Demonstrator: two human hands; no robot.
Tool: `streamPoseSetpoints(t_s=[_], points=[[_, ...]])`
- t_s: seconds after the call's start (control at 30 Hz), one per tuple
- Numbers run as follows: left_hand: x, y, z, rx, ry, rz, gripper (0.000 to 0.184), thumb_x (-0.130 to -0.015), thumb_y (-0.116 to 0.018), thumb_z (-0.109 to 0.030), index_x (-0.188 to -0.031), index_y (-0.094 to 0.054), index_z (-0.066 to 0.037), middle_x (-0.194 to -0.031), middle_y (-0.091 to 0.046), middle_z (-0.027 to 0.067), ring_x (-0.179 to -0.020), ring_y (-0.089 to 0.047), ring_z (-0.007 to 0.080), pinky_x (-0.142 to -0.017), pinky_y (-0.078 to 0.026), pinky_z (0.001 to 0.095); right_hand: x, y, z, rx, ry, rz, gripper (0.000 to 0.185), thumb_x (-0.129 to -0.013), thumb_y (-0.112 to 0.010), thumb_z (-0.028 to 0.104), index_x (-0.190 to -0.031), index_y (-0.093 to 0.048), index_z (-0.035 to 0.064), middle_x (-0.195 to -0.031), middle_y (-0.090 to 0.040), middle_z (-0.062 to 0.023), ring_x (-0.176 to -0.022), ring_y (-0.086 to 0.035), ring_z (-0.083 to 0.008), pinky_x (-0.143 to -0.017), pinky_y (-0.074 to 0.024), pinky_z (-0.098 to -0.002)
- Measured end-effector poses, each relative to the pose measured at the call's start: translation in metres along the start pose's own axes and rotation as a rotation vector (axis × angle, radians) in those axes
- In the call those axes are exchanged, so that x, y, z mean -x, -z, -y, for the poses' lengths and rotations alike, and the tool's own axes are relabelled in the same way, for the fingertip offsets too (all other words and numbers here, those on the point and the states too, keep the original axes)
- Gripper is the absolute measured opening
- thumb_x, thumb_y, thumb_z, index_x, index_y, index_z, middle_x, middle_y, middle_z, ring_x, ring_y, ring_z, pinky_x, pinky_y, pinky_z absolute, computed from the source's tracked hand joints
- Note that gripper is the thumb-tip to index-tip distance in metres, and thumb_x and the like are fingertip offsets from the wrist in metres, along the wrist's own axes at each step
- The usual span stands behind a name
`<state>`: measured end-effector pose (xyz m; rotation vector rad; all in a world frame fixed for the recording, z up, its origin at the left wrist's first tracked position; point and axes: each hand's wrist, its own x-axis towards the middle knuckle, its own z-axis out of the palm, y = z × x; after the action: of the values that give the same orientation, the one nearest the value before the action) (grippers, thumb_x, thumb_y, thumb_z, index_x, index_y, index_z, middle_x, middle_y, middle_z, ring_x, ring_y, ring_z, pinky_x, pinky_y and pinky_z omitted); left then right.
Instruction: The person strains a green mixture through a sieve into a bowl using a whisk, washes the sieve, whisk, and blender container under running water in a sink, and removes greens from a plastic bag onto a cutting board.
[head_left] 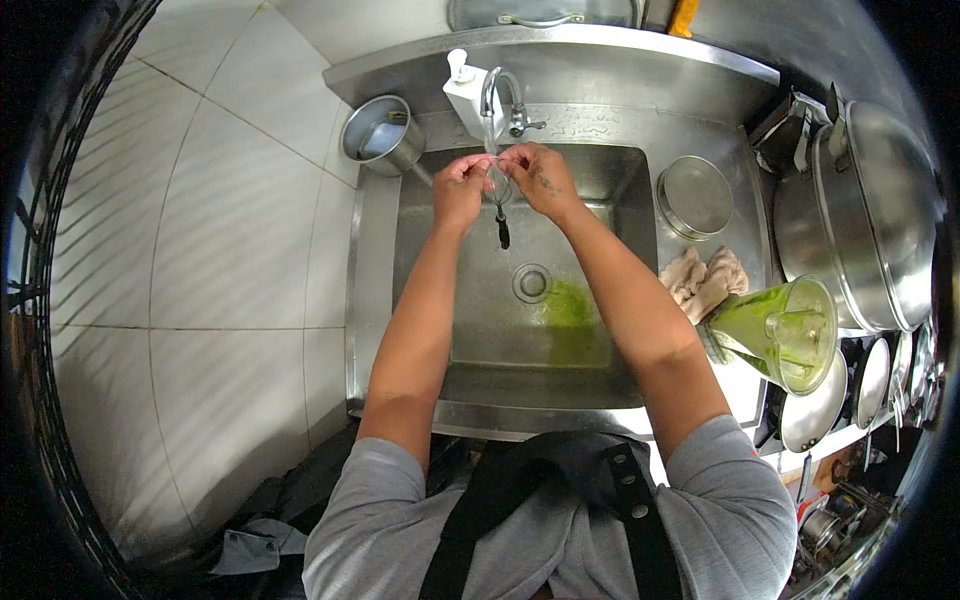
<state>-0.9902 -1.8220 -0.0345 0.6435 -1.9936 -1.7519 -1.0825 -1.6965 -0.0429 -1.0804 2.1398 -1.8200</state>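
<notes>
My left hand (463,187) and my right hand (537,178) meet under the curved metal faucet (508,95), above the steel sink (480,340). The fingers of both are pinched close together on a small, thin item that I cannot make out. Between and just below the hands is a wire whisk (500,192) with a black handle end pointing down. Water seems to run from the spout near the fingertips. Green residue (570,320) lies on the sink bottom, right of the round drain (531,283).
A steel pot (384,137) and a white bottle (466,95) stand behind the sink. On the right are a round metal container (695,197), a crumpled cloth (705,280), a green-smeared blender jar (780,335), large steel bowls (890,210) and several pans.
</notes>
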Motion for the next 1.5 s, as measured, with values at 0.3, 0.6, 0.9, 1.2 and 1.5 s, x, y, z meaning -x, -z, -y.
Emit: streamPoseSetpoints(t_s=[0.3,0.6,0.9,1.2,1.5], points=[[-0.012,0.013,0.012,0.373,0.003,-0.109,0.020,-0.092,-0.057,-0.014,-0.103,-0.063,0.002,-0.097,-0.064,0.0072,-0.075,-0.058,0.0114,-0.068,-0.055,0.0282,0.018,-0.005,-0.034,-0.097,-0.144,-0.017,0.008,-0.083,-0.062,0.008,-0.081,-0.063,0.0001,-0.072,-0.062,-0.0068,-0.064,-0.053,-0.0135,-0.062,-0.0439,-0.0286],[-0.013,-0.002,0.016,0.107,-0.072,-0.185,0.019,-0.092,-0.058,-0.014,-0.102,-0.066,0.000,-0.096,-0.063,0.0052,-0.078,-0.057,0.0109,-0.069,-0.054,0.0274,-0.005,-0.001,0.015,0.211,-0.319,-0.085,0.026,-0.082,-0.061,0.029,-0.080,-0.067,0.0036,-0.076,-0.066,-0.0150,-0.071,-0.064,-0.0265,-0.066,-0.0482,-0.0365],[-0.011,-0.011,0.007,-0.253,-0.243,-0.185,0.020,-0.087,-0.064,-0.015,-0.099,-0.067,0.001,-0.090,-0.065,0.0044,-0.074,-0.061,0.0105,-0.067,-0.048,0.0246,-0.013,-0.007,-0.010,-0.078,-0.137,-0.027,0.020,-0.083,-0.064,0.018,-0.082,-0.065,-0.0020,-0.071,-0.063,-0.0047,-0.066,-0.055,-0.0109,-0.063,-0.0441,-0.0259],[-0.011,-0.013,0.021,-0.246,-0.195,-0.135,0.015,-0.087,-0.064,-0.014,-0.096,-0.063,-0.001,-0.088,-0.065,0.0029,-0.079,-0.060,0.0105,-0.070,-0.048,0.0254,-0.014,-0.009,-0.016,-0.388,-0.381,-0.103,0.019,-0.081,-0.054,0.016,-0.071,-0.061,0.0015,-0.068,-0.059,-0.0032,-0.063,-0.051,-0.0109,-0.061,-0.0409,-0.0259],[-0.006,-0.017,0.034,-0.039,-0.126,-0.118,0.020,-0.092,-0.059,-0.023,-0.095,-0.050,-0.005,-0.085,-0.057,0.0033,-0.080,-0.055,0.0114,-0.072,-0.046,0.0267,-0.025,-0.011,-0.001,-0.571,-0.529,-0.080,0.018,-0.076,-0.052,0.015,-0.068,-0.059,0.0005,-0.063,-0.058,-0.0094,-0.058,-0.053,-0.0194,-0.057,-0.0413,-0.0344]])
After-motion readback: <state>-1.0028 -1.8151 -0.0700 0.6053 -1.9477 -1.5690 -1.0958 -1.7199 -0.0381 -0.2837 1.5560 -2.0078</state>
